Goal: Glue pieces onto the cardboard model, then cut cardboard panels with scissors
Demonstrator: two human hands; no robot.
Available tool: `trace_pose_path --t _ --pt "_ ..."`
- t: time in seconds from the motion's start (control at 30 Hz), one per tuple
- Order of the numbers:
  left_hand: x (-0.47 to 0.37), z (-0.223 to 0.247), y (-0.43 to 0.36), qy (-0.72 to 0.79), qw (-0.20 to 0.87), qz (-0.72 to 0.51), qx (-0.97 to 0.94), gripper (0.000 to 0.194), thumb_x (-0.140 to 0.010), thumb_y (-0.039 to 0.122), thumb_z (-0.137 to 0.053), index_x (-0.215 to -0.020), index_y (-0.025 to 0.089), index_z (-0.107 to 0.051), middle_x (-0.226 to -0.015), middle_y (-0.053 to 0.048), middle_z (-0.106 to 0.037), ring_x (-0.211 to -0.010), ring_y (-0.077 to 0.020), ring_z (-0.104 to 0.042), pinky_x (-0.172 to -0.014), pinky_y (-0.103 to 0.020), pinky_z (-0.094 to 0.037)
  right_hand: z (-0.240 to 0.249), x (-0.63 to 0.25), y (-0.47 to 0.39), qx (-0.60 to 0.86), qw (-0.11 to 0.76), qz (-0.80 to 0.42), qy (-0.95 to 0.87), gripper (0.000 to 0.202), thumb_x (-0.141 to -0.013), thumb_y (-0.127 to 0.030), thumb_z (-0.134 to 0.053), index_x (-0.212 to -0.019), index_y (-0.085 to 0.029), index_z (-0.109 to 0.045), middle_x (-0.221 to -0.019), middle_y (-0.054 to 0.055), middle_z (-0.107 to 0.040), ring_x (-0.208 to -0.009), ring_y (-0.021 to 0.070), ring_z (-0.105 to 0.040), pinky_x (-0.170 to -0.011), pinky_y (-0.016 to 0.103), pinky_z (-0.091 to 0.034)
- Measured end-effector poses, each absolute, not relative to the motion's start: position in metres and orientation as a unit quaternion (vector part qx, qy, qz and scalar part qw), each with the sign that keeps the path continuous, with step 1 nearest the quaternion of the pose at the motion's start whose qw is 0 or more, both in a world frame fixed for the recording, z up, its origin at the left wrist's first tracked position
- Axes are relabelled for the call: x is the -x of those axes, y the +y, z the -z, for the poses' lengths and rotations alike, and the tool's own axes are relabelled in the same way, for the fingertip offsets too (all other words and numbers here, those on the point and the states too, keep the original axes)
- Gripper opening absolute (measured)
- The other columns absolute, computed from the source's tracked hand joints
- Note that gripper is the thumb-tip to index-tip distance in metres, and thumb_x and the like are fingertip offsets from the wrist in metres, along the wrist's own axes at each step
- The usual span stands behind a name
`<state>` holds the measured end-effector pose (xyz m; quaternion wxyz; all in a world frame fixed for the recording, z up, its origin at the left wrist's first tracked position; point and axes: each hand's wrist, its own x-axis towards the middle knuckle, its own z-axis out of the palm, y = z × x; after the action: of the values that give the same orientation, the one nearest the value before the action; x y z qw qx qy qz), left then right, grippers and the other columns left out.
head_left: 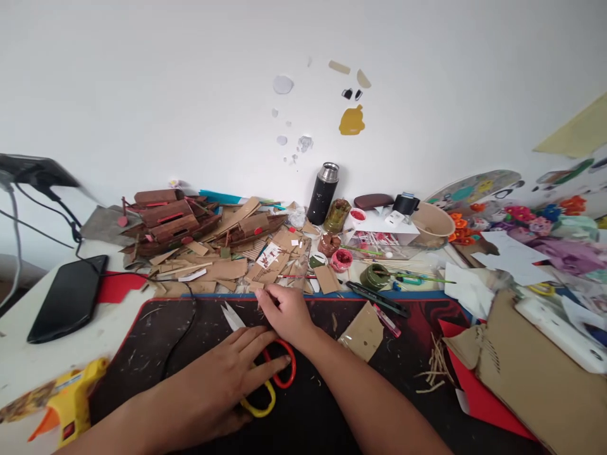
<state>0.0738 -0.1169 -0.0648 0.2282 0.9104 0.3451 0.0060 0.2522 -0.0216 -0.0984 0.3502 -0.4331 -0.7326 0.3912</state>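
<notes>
My left hand (220, 373) lies over a pair of scissors with red and yellow handles (286, 379), its thumb across the red loop and its fingers curled over the middle. The blades (232, 317) poke out beyond the fingers, pointing away from me. Just past them, my right hand (287, 313) is closed in a pinch at the front edge of the scrap pile. A small piece of cardboard (257, 286) shows at its fingertips, partly hidden by the hand. Both hands are above a dark mat (142, 341).
Behind the hands lie cardboard scraps (227, 270) and brown model boats (173, 221). A black flask (323, 194), paint jars (341, 259) and a bowl (434, 221) stand further back. A yellow glue gun (71, 395) and a phone (69, 297) are left; a cardboard sheet (535, 366) is right.
</notes>
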Motion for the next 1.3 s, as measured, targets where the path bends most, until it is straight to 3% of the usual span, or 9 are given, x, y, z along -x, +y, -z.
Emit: trace_pose_path --t 0.2,0.5,0.8,1.03,1.17,1.3 --pt "-0.085 0.052 -0.094 0.346 0.266 0.033 -0.899 0.098 -0.066 0.015 -0.079 -0.158 0.035 -0.053 -0.164 -0.013 -0.049 -0.152 -0.0436 -0.044 -0.125 -0.065 -0.035 0.101 -0.252 -0.020 0.453 0.360 -0.389 -0.717 0.046 -0.107 -0.047 -0.051 -0.069 -0.021 -0.058 -0.062 -0.002 -0.058 -0.061 0.0137 -0.053 -0.061 0.026 -0.036" --pt "-0.085 0.063 -0.092 0.340 0.272 0.030 -0.900 0.098 -0.061 0.015 -0.076 -0.155 0.034 -0.055 -0.160 -0.013 -0.051 -0.151 -0.0444 -0.044 -0.125 -0.069 -0.033 0.096 -0.254 -0.018 0.487 0.306 -0.313 -0.756 0.044 -0.107 -0.043 -0.054 -0.069 -0.022 -0.058 -0.063 -0.002 -0.060 -0.061 0.0144 -0.053 -0.061 0.027 -0.034" --pt "-0.084 0.066 -0.090 0.335 0.280 0.018 -0.900 0.097 -0.062 0.016 -0.076 -0.156 0.032 -0.055 -0.166 -0.016 -0.047 -0.154 -0.0457 -0.041 -0.125 -0.068 -0.035 0.062 -0.306 0.004 0.589 0.148 -0.194 -0.770 0.033 -0.107 -0.049 -0.062 -0.095 -0.021 -0.074 -0.087 0.005 -0.078 -0.083 0.0218 -0.070 -0.071 0.030 -0.038" --pt "-0.072 0.071 -0.086 0.345 0.306 0.019 -0.887 0.098 -0.073 0.032 -0.087 -0.162 0.037 -0.046 -0.174 -0.012 -0.040 -0.159 -0.0419 -0.037 -0.125 -0.066 -0.036 0.056 -0.317 0.017 0.642 0.027 -0.128 -0.756 0.050 -0.104 -0.065 -0.058 -0.107 -0.018 -0.074 -0.103 0.015 -0.080 -0.097 0.0306 -0.074 -0.079 0.035 -0.047" --pt "-0.066 0.049 -0.063 0.376 0.233 -0.034 -0.896 0.070 -0.092 0.039 -0.072 -0.159 0.030 -0.053 -0.166 -0.014 -0.051 -0.153 -0.0387 -0.047 -0.124 -0.059 -0.040 0.061 -0.311 0.019 0.636 0.002 -0.116 -0.763 0.052 -0.103 -0.066 -0.060 -0.107 -0.017 -0.074 -0.106 0.018 -0.079 -0.100 0.0327 -0.074 -0.081 0.037 -0.050" --pt "-0.073 0.027 -0.025 0.428 0.121 -0.069 -0.893 0.041 -0.098 0.029 -0.057 -0.136 0.018 -0.069 -0.133 -0.020 -0.074 -0.129 -0.0387 -0.066 -0.112 -0.055 -0.049 0.064 -0.307 0.021 0.643 0.001 -0.120 -0.757 0.049 -0.098 -0.063 -0.068 -0.107 -0.015 -0.075 -0.107 0.020 -0.078 -0.100 0.0343 -0.074 -0.082 0.038 -0.050"
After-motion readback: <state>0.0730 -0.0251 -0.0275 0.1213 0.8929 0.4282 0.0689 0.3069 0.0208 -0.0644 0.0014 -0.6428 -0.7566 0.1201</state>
